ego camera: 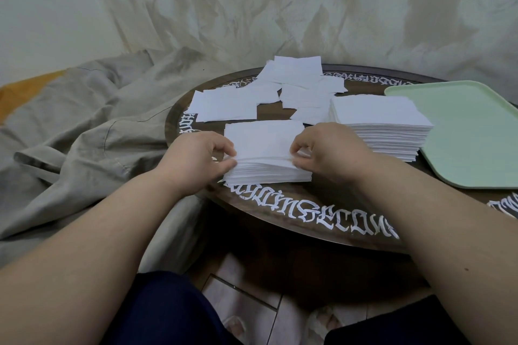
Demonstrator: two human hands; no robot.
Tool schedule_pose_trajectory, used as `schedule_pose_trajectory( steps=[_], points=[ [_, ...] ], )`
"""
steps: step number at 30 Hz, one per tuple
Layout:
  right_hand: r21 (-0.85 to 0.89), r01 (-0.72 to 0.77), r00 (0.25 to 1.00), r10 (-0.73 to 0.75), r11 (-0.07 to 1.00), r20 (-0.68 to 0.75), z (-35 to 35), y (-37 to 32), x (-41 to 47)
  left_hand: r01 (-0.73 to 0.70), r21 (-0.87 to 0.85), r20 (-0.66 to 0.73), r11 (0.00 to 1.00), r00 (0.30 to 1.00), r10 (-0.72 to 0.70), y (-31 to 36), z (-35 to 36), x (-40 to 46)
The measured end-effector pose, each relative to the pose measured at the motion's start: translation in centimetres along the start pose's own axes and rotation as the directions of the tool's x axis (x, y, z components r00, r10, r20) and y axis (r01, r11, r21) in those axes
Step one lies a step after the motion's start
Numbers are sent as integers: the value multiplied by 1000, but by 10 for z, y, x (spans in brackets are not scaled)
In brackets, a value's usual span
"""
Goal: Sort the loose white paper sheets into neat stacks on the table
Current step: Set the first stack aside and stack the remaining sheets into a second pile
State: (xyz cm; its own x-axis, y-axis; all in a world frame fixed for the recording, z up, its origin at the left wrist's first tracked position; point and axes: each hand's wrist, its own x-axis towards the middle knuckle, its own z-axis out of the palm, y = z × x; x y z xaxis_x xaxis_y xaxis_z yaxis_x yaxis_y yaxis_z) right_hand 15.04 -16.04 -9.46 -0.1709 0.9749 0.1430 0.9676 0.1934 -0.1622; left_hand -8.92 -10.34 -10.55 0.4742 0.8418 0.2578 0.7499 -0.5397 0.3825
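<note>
A stack of white paper sheets (pixel 263 145) lies near the front edge of the round dark table (pixel 308 204). My left hand (pixel 196 154) pinches the stack's left edge, and my right hand (pixel 330 148) pinches its right edge. A taller, squared stack (pixel 378 117) stands just to the right. Loose white sheets (pixel 297 84) lie scattered across the back of the table, with a flatter spread of sheets (pixel 224 105) at the back left.
A pale green tray (pixel 471 131) sits on the table's right side. Crumpled grey-beige cloth (pixel 84 126) is heaped left of the table and drapes behind it. White lettering runs round the table rim. My knees and slippered feet show below.
</note>
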Motion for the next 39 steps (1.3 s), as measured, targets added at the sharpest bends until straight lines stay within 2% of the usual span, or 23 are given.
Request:
schedule_pose_trajectory(
  steps=[4,8,12,20,23,25,26,27,29,31,39],
  points=[
    [12,-28,999,28,1000,-19,1,-1,-1,21,-1,-12,1000,1000,-21,0,1,0],
    [117,-53,991,67,992,-116,-1,0,-2,-5,32,-75,999,997,7,5,0,2],
    [215,-29,977,73,976,-201,-4,1,-4,-8,60,-71,998,997,12,8,1,4],
    [359,-63,972,138,931,-189,-3,7,-6,-3,3,-150,1000,989,4,8,-1,5],
    [375,-7,905,165,927,-392,-7,4,-6,19,-41,-265,999,964,-29,16,-1,14],
    [319,87,852,96,944,-515,-12,4,-7,12,-100,-328,995,944,-45,18,0,20],
    [289,114,854,55,950,-517,-13,5,-8,8,-113,-320,994,946,-44,18,1,22],
    [273,116,881,28,955,-472,-14,5,-10,6,-106,-286,994,957,-37,17,2,21],
    [266,44,959,34,963,-283,-14,6,-14,14,-73,-195,997,980,-28,14,5,17],
    [252,-21,990,56,967,-133,-13,5,-17,39,-61,-136,997,990,-47,11,4,12],
    [266,-76,995,90,961,-40,-16,1,-18,11,-91,-70,996,997,-17,7,0,7]
  ],
)
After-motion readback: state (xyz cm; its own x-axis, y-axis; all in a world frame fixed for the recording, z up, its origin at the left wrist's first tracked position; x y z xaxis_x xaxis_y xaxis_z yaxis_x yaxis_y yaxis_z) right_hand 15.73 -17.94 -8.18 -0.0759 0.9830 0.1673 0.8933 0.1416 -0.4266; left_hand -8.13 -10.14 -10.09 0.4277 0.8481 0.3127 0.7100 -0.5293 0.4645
